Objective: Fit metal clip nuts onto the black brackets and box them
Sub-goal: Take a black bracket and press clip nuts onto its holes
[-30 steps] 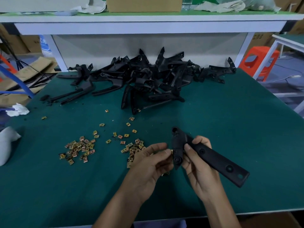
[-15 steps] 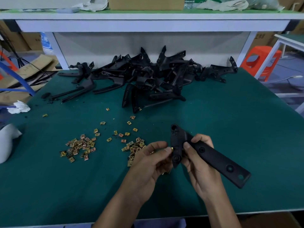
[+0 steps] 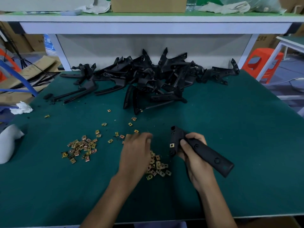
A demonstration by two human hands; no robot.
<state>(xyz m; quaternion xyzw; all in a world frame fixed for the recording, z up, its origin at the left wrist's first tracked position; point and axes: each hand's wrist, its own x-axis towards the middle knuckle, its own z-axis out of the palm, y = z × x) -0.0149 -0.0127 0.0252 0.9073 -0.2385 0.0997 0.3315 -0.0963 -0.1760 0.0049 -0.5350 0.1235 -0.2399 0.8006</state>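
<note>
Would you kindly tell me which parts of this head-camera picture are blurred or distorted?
Head view: the left hand is smeared by motion blur above the clip nuts; the right hand and the black bracket it grips are sharp; the wide lens curves the table at its edges; lighting is dim, without glare.

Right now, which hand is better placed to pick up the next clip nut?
Left. The left hand is over the loose clip nuts, while the right hand grips the black bracket.

Matt black bracket (image 3: 202,148), brassy clip nuts (image 3: 81,148)
</note>
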